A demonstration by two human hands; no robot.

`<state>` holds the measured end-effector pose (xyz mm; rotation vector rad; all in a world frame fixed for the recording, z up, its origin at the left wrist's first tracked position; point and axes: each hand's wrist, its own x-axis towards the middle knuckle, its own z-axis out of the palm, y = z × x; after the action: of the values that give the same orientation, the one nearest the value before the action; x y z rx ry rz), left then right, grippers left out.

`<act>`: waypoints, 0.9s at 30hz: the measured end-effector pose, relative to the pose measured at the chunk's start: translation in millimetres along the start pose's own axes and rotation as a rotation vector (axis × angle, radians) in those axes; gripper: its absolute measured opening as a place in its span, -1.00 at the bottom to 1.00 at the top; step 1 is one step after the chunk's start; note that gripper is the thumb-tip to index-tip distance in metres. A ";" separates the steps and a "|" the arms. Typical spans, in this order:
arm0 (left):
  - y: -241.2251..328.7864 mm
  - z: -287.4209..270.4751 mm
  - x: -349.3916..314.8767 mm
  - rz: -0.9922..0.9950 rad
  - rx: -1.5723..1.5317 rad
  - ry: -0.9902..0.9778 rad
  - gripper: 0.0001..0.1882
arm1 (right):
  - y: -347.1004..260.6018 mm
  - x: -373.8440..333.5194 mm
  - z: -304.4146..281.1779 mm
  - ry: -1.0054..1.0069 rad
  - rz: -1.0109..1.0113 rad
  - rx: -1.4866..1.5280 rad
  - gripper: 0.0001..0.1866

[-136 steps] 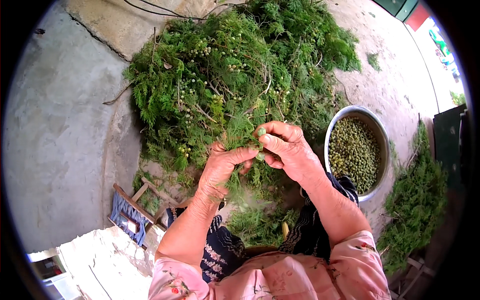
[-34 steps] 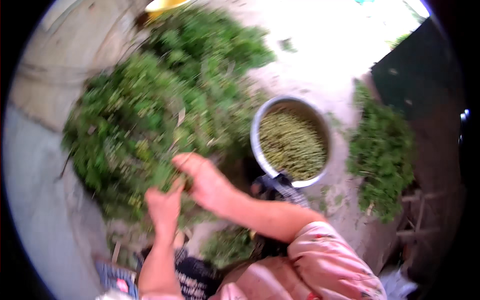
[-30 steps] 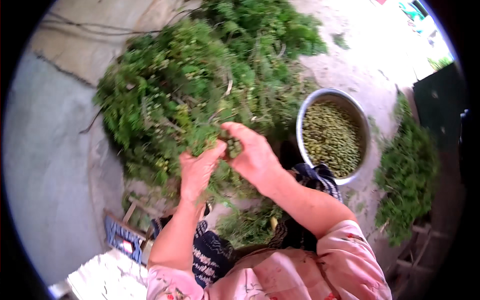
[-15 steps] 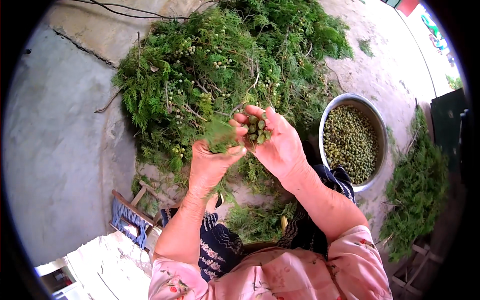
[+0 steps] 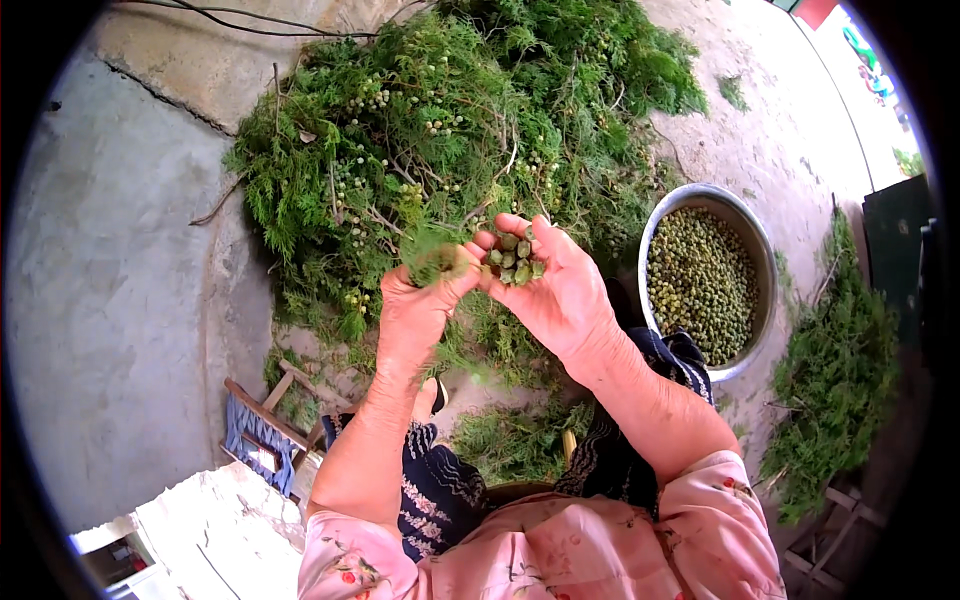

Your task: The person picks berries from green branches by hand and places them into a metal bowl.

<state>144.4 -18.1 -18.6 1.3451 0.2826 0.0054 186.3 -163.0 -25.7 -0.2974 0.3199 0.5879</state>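
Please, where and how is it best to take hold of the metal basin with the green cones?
Probably by the rim of the metal basin, at its upper right, coming from outside over the pale floor. The rim stands above the green cones, while the patterned trousers overlap it at lower left and the branch pile lies to its left.

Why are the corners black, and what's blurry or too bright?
Head view: the fisheye lens's round image misses the corners; head view: the leafy sprig in the left hand looks smeared; head view: the upper-right ground is washed-out white.
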 end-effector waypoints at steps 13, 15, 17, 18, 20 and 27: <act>-8.5 -2.1 10.4 -0.215 -0.429 0.053 -0.84 | -103.9 -16.3 -64.6 0.270 -0.409 -0.030 -0.72; -9.1 7.0 7.4 -0.240 -0.357 0.069 -0.85 | -99.6 -19.5 -67.9 0.189 -0.369 -0.076 -0.70; -14.9 16.3 7.5 -0.249 -0.362 0.021 -0.83 | -88.9 -22.1 -65.4 0.126 -0.289 -0.094 -0.69; -16.5 20.9 7.7 -0.251 -0.332 -0.001 -0.83 | -81.6 -24.6 -58.1 0.106 -0.259 -0.106 -0.69; -16.7 26.9 6.4 -0.241 -0.217 -0.012 -0.81 | -67.2 -27.2 -45.1 0.090 -0.188 -0.147 -0.68; -13.4 43.3 4.6 -0.074 -0.024 -0.104 -0.80 | -37.4 -35.2 -30.2 0.070 -0.022 -0.252 -0.67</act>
<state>155.6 -61.9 -23.9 1.3055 0.2435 -0.1227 174.1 -220.9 -33.2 -0.5641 0.3094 0.5973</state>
